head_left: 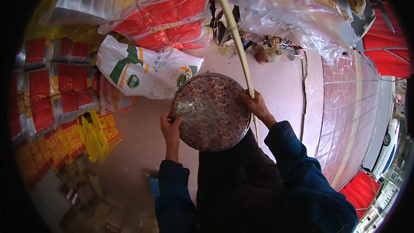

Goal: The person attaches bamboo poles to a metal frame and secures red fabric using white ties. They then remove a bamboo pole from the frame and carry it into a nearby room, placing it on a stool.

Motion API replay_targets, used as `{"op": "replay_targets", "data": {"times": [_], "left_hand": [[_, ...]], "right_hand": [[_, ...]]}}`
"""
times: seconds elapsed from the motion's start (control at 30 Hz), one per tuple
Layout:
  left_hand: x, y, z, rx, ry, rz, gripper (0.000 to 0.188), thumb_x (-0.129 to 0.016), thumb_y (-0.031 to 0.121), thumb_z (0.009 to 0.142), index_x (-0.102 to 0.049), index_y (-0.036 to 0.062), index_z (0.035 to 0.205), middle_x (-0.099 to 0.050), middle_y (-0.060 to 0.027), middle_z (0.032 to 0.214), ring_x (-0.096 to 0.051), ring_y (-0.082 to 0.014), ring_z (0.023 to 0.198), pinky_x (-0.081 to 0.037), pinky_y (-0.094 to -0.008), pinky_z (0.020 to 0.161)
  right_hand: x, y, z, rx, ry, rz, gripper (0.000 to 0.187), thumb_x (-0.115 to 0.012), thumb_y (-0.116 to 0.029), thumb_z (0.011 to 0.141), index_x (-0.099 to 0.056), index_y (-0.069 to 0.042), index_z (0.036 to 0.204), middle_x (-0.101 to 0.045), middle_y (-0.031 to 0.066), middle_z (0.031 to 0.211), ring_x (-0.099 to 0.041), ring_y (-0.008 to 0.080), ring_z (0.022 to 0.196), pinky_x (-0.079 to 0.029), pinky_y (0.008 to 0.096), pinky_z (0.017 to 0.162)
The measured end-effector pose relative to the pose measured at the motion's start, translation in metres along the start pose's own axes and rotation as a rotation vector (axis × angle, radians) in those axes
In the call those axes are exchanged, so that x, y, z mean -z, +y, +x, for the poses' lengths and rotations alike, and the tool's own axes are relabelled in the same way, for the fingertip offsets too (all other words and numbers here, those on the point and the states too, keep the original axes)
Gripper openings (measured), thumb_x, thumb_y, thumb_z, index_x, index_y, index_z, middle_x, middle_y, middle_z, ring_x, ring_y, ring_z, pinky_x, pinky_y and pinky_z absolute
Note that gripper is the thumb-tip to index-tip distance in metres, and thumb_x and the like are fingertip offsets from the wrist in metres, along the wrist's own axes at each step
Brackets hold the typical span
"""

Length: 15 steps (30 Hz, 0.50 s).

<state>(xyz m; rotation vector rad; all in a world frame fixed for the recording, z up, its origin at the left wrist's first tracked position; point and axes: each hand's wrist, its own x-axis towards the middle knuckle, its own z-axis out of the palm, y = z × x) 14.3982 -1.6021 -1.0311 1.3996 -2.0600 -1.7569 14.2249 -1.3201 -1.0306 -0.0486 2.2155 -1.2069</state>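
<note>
Between my two hands is a round stool [213, 114] with a dark brown, rose-patterned padded seat and a shiny rim; its underside is hidden. My left hand [171, 127] grips the left edge, thumb on top and fingers beneath. On the right edge my right hand [258, 107] is closed, thumb over the rim. A long pale bamboo pole [233, 26] slants down from the top and passes right at my right hand. Whether those fingers also touch the pole I cannot tell. Just beyond the seat lies a white printed sack [138, 71].
Red and yellow packaged bundles [71, 77] are stacked at the left, with a yellow plastic bag [91, 136] below them. Plastic-wrapped goods [289, 6] line the far side. A brown jug-like container [268, 55] stands near them. Paving tiles [345, 99] and a parked white car [388, 142] are at the right.
</note>
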Motion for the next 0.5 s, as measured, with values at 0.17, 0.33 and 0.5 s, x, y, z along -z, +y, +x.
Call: {"op": "replay_targets", "data": {"times": [0.17, 0.33, 0.5], "left_hand": [[0.021, 0.035, -0.001, 0.063, -0.092, -0.060, 0.045, -0.068, 0.011, 0.078, -0.053, -0.0056, 0.118, -0.059, -0.0116, 0.105, -0.058, -0.0176, 0.088, -0.047, -0.0310, 0.076], [0.033, 0.061, -0.016, 0.057, -0.123, -0.118, 0.044, -0.069, 0.012, 0.078, -0.056, -0.0045, 0.117, -0.060, -0.0132, 0.107, -0.059, -0.0183, 0.092, -0.047, -0.0304, 0.078], [0.038, 0.070, -0.054, -0.048, -0.061, 0.086, 0.054, -0.071, 0.022, 0.077, -0.053, 0.0058, 0.126, -0.056, -0.0178, 0.120, -0.055, -0.0253, 0.108, -0.041, -0.0341, 0.093]], "right_hand": [[0.007, -0.021, -0.013, 0.064, -0.035, 0.019, 0.036, -0.060, -0.033, 0.087, -0.057, 0.002, 0.091, -0.058, 0.0147, 0.069, -0.055, 0.0219, 0.063, -0.044, 0.0372, 0.059], [0.021, -0.054, -0.038, 0.045, -0.034, -0.081, 0.034, -0.060, -0.032, 0.088, -0.058, 0.003, 0.090, -0.057, 0.0147, 0.068, -0.054, 0.0218, 0.062, -0.044, 0.0374, 0.057], [0.040, -0.065, -0.068, -0.053, -0.072, 0.119, 0.027, -0.059, -0.028, 0.090, -0.060, -0.004, 0.101, -0.062, 0.0085, 0.075, -0.058, 0.0190, 0.065, -0.049, 0.0343, 0.062]]}}
